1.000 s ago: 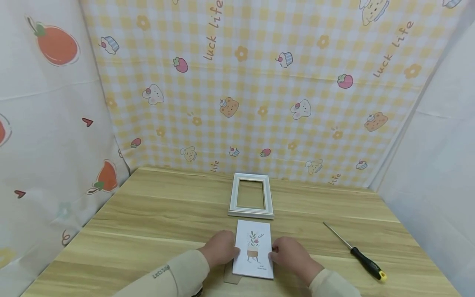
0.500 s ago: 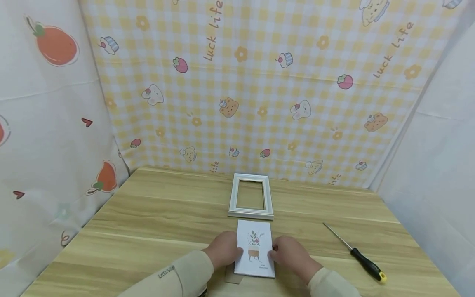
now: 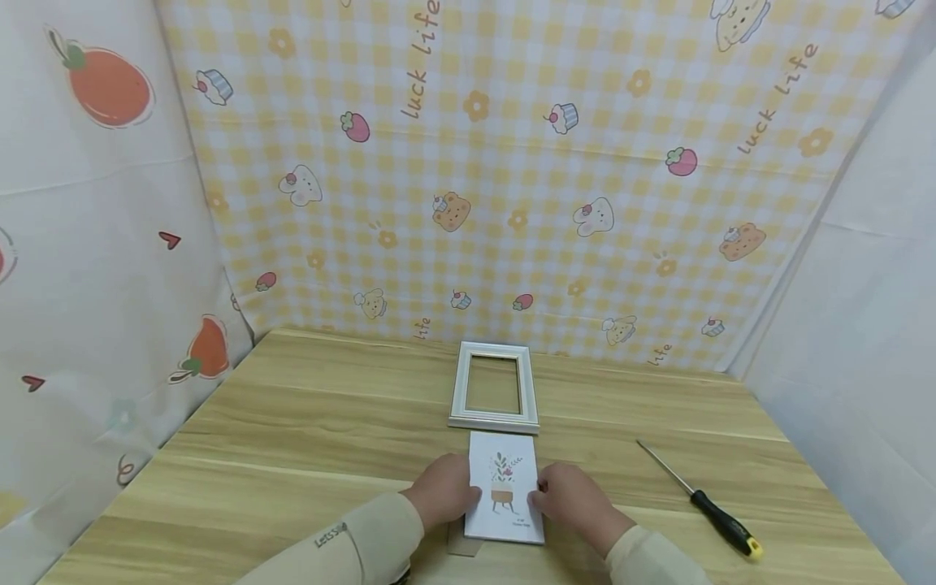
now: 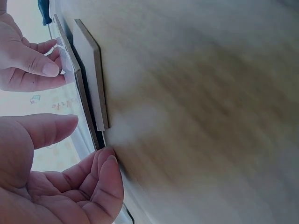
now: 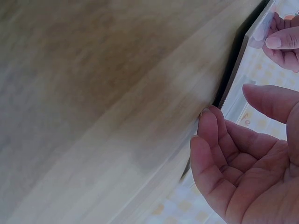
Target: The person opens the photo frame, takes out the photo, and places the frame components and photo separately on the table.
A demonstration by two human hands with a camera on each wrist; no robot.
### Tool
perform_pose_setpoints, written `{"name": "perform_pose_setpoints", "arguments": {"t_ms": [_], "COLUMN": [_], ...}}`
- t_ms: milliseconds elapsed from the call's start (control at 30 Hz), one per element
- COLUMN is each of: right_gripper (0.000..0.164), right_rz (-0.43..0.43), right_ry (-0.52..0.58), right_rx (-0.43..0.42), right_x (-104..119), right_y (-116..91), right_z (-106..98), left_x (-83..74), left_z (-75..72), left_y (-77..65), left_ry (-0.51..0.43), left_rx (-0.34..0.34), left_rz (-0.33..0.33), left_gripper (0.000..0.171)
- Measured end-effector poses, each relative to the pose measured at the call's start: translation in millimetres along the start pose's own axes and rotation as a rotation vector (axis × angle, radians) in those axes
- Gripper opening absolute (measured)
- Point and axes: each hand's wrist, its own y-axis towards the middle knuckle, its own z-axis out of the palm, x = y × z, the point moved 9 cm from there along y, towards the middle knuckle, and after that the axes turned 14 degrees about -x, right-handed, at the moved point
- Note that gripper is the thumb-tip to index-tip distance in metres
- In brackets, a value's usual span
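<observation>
In the head view, a white card printed with a potted plant (image 3: 504, 487) lies just in front of a white photo frame (image 3: 494, 421), whose opening shows the table. My left hand (image 3: 444, 490) pinches the card's left edge, thumb on top. At its right edge, my right hand (image 3: 574, 497) pinches likewise. Under the card's near left corner a brown stand leg (image 3: 464, 544) sticks out. The left wrist view shows the card's thin edge-on backing panel (image 4: 74, 65) with the stand leg (image 4: 91, 70) beneath it. In the right wrist view, my fingertips (image 5: 205, 112) touch the panel's edge.
A screwdriver with a black and yellow handle (image 3: 720, 520) lies at the right of the wooden table (image 3: 307, 406). Checked cloth (image 3: 512, 162) hangs behind the table, and white cloths hang at both sides.
The card has slid slightly right and away from me, so its far edge is closer to the frame. My left hand has moved a little right with it; the frame and screwdriver stay put.
</observation>
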Motion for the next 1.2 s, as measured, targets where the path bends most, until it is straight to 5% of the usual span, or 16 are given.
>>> {"name": "perform_pose_setpoints", "arguments": {"t_ms": [767,1200], "right_gripper": [0.018,0.017], "right_rz": [-0.011,0.108], "right_ry": [-0.037,0.028], "right_rx": [-0.006,-0.05], "right_x": [5,-4], "right_y": [-1,2], "right_z": [-5,-13], "left_x": [-0.9,2.2], "left_z": [-1.2,-0.5], "left_y": [-3.1,-2.6], "left_ry": [0.074,-0.091], "left_rx": [-0.027,-0.018], "left_rz": [0.032,-0.049], "left_gripper": [0.02,0.019]}}
